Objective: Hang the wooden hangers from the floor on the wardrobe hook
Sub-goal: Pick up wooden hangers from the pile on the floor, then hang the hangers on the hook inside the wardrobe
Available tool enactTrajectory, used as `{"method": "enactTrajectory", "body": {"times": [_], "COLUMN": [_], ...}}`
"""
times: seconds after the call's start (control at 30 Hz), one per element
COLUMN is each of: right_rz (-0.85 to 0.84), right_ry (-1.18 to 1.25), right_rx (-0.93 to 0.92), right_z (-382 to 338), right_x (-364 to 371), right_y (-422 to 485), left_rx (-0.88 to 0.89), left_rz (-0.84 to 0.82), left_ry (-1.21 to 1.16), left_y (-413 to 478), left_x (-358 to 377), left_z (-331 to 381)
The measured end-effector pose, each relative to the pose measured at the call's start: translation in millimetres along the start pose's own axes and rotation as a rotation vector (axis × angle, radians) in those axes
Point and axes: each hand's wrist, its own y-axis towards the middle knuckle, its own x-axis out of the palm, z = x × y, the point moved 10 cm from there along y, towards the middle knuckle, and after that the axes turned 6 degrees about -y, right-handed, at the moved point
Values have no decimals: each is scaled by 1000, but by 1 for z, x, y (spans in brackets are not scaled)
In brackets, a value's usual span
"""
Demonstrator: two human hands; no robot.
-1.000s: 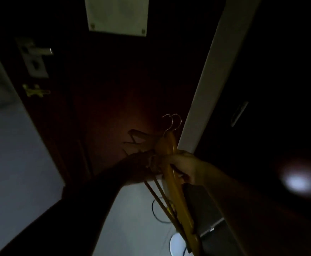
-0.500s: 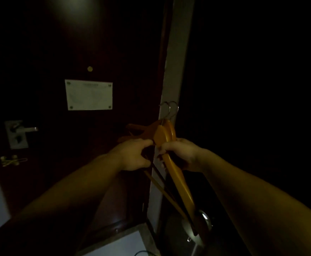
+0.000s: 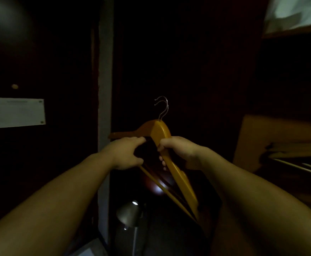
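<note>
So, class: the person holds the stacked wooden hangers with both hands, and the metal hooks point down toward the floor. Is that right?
Not quite. In the head view the metal hooks point up, above the wooden hangers. The rest holds: the left hand and right hand both grip them.

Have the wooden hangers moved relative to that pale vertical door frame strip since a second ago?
Yes. The wooden hangers, held in both hands, now sit to the right of the pale strip; a second ago their hooks were left of it.

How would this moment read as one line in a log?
left hand: holding orange wooden hangers | right hand: holding same | metal hooks: upright, unhung | wardrobe hook: not visible
</note>
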Motion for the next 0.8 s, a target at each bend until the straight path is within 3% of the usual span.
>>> {"method": "enactTrajectory", "body": {"times": [0.4, 0.67, 0.8], "right_rz": [306, 562, 783], "right_ry": [42, 63, 52], "right_rx": [206, 269, 263], "right_z": [106, 143, 147], "right_x": [-184, -274, -315], "right_y": [-231, -348, -394], "left_rx": [286, 497, 574], "left_rz": [-100, -323, -410], "left_ry": [-57, -211, -360], "left_y": [18, 55, 78], "left_x": [118, 171, 186], "left_z": [270, 402, 457]}}
